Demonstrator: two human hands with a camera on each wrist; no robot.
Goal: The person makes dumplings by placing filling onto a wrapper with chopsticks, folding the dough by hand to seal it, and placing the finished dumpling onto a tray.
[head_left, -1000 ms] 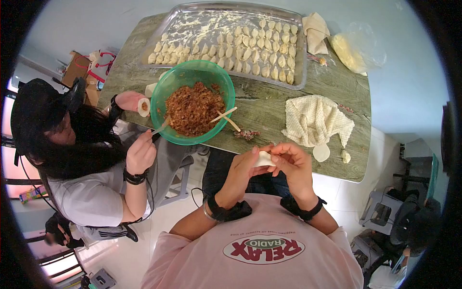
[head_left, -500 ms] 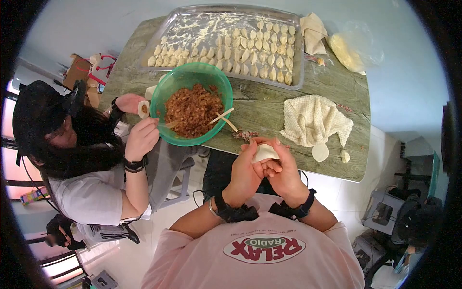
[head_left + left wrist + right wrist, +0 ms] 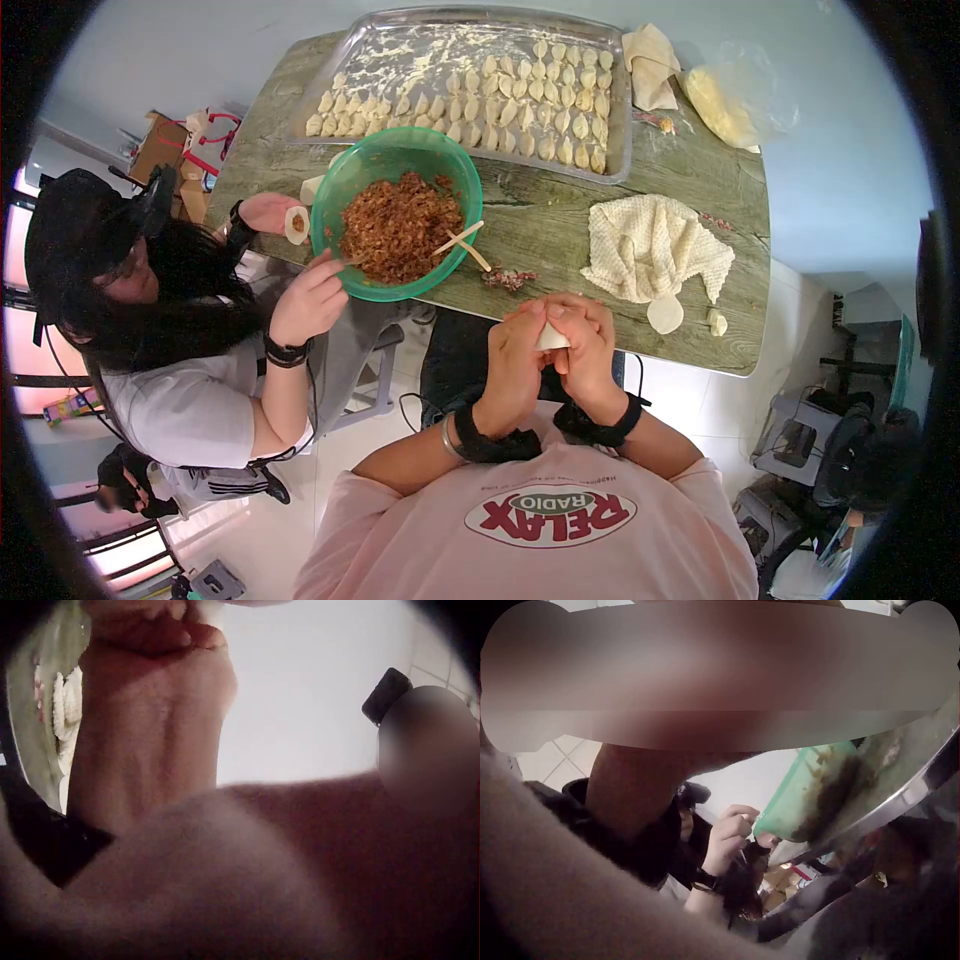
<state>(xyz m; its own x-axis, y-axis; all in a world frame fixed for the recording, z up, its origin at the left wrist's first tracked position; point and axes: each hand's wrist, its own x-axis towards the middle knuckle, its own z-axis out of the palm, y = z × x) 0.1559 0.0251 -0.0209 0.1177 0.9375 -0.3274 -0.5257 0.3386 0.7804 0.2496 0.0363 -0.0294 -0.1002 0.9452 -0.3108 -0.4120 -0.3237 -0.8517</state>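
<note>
A white dumpling (image 3: 551, 338) sits between my two hands, just off the front edge of the table, in the head view. From the left side my left hand (image 3: 513, 362) grips it, and my right hand (image 3: 588, 352) grips it from the right, both with fingers curled together around it. Most of the dumpling is hidden by the thumbs and fingers. The left wrist view shows the right hand's wrist and palm (image 3: 154, 727) close by, without the dumpling. Blur covers much of the right wrist view.
Left of my hands stands a green bowl (image 3: 330, 270) of meat filling (image 3: 400, 225) with crossed sticks on its rim. Behind it lies a metal tray (image 3: 470, 18) with rows of dumplings. A cloth (image 3: 650, 245) and a round wrapper (image 3: 665, 314) lie right. Another person (image 3: 190, 400) sits left, holding a filled wrapper.
My hands have closed in around the dumpling, which showed more of its white dough half a second ago. The other person's spoon hand has moved right, toward the bowl.
</note>
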